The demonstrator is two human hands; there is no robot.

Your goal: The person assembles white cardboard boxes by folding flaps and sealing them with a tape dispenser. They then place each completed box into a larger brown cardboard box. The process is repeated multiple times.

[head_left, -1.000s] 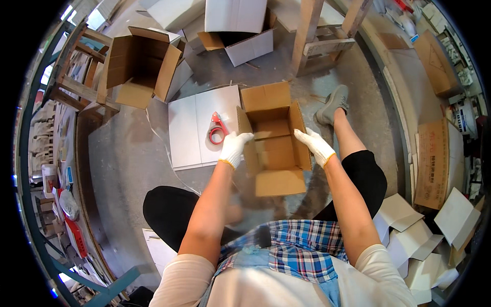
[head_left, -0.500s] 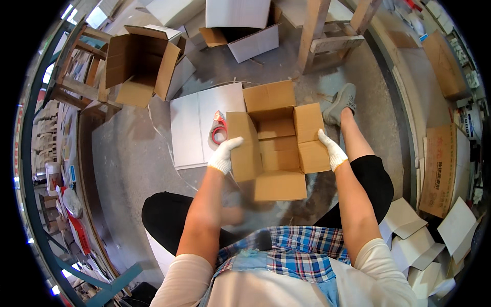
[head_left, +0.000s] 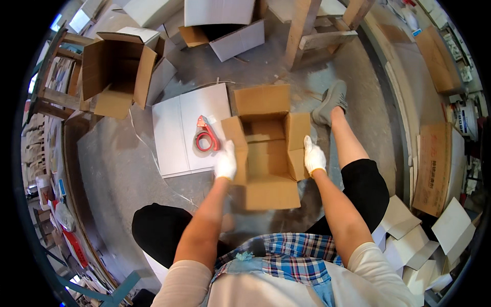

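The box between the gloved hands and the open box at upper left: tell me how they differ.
The box between the hands opens upward, all four flaps spread flat; the upper-left box lies tipped, its opening sideways. The left hand and right hand grip the first by its side flaps; nothing touches the other. Both are plain brown cardboard, open, with nothing visible inside.

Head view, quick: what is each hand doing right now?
Left hand: gloved, gripping the left side flap of the open cardboard box.
Right hand: gloved, gripping the box's right side flap.
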